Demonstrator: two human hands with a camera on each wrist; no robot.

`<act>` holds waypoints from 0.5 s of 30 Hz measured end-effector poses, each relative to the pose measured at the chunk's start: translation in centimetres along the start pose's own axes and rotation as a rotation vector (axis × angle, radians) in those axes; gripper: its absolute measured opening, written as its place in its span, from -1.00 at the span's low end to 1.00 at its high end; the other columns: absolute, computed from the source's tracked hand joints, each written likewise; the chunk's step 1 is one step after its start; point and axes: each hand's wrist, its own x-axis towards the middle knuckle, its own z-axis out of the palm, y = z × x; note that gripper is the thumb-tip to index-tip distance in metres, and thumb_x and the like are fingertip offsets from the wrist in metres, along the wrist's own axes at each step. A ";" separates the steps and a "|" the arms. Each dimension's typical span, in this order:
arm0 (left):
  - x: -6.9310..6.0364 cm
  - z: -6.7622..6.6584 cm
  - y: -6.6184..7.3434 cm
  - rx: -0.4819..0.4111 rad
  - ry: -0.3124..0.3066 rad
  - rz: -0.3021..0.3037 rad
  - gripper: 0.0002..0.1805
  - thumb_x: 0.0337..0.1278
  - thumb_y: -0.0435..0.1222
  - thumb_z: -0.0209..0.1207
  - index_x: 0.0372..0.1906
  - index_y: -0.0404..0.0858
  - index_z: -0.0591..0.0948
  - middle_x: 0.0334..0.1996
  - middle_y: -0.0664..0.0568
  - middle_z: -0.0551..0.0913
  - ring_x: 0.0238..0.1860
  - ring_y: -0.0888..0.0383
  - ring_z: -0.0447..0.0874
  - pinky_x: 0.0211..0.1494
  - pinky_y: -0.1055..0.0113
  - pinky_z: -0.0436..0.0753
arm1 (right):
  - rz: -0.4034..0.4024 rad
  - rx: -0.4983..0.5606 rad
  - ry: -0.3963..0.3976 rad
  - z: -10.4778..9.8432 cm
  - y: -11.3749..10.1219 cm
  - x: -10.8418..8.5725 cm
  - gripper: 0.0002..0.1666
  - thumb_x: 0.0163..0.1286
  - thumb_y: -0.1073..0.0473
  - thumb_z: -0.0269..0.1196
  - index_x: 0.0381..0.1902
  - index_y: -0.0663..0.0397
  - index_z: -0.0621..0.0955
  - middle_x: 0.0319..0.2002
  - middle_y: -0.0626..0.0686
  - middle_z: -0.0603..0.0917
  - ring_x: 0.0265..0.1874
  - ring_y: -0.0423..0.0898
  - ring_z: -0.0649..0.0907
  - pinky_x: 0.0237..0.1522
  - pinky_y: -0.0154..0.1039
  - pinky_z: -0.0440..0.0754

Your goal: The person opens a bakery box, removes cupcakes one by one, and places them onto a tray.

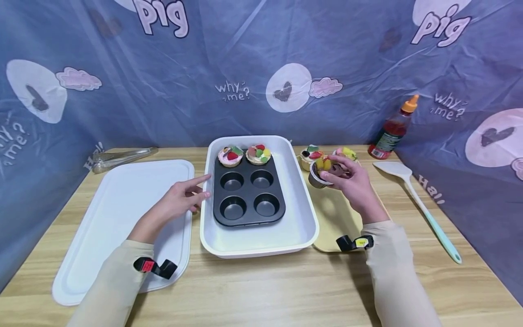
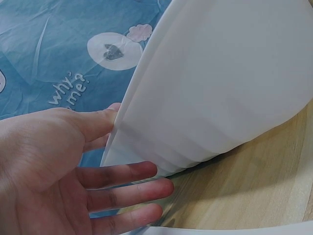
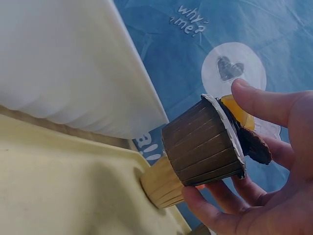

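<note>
My right hand [image 1: 354,185] holds a chocolate cupcake [image 3: 200,144] in a brown paper cup, tilted, with thumb and fingers around its top edge. The cup hangs over a yellow tray [image 1: 336,218], where a fruit-topped cupcake [image 1: 307,161] and another fruit-topped one [image 1: 346,152] stand at the far end. With straight fingers my left hand [image 1: 181,200] touches the left rim of a deep white tray [image 1: 261,251]. Inside that tray lies a dark muffin tin [image 1: 247,194], its two far cups filled by a pink-topped cupcake [image 1: 230,156] and a fruit-topped cupcake [image 1: 258,155].
A flat white tray [image 1: 122,218] lies on the left, with metal tongs [image 1: 122,156] behind it. At the right are a red sauce bottle [image 1: 390,134] with an orange cap and a spatula [image 1: 425,204] with a turquoise handle. A blue printed cloth [image 1: 245,54] walls the table's back.
</note>
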 end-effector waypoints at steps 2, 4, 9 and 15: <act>-0.1 0.0 0.0 -0.001 0.002 0.002 -0.34 0.43 -0.23 0.19 0.55 -0.16 0.28 -0.05 -0.28 0.61 -0.35 0.10 0.67 -0.27 0.30 0.72 | 0.001 -0.028 -0.005 0.0 0.2 0.1 -0.39 0.27 0.39 0.39 0.27 0.28 0.51 -0.22 -0.20 0.67 -0.28 -0.33 0.70 -0.25 -0.33 0.76; -0.1 0.0 0.0 -0.002 0.005 0.002 -0.34 0.43 -0.23 0.19 0.54 -0.16 0.29 -0.06 -0.27 0.61 -0.36 0.11 0.67 -0.27 0.30 0.72 | 0.008 -0.043 -0.011 0.0 0.4 0.2 -0.35 0.27 0.38 0.40 0.30 0.31 0.48 -0.16 -0.17 0.66 -0.28 -0.33 0.70 -0.25 -0.34 0.76; -0.2 0.0 0.2 -0.006 0.009 0.013 -0.34 0.43 -0.23 0.19 0.54 -0.17 0.29 -0.07 -0.27 0.62 -0.37 0.12 0.66 -0.29 0.31 0.72 | 0.057 -0.049 -0.030 -0.1 0.7 0.2 -0.33 0.29 0.36 0.39 0.35 0.28 0.46 0.33 0.19 0.46 -0.22 -0.38 0.68 -0.24 -0.36 0.75; -0.1 0.1 0.2 -0.010 0.010 0.023 -0.33 0.42 -0.22 0.20 0.54 -0.18 0.29 -0.07 -0.27 0.62 -0.37 0.12 0.66 -0.30 0.32 0.71 | 0.096 -0.121 -0.034 -0.3 1.0 0.2 -0.29 0.31 0.31 0.39 0.38 0.28 0.44 0.45 0.20 0.36 -0.23 -0.39 0.63 -0.27 -0.36 0.74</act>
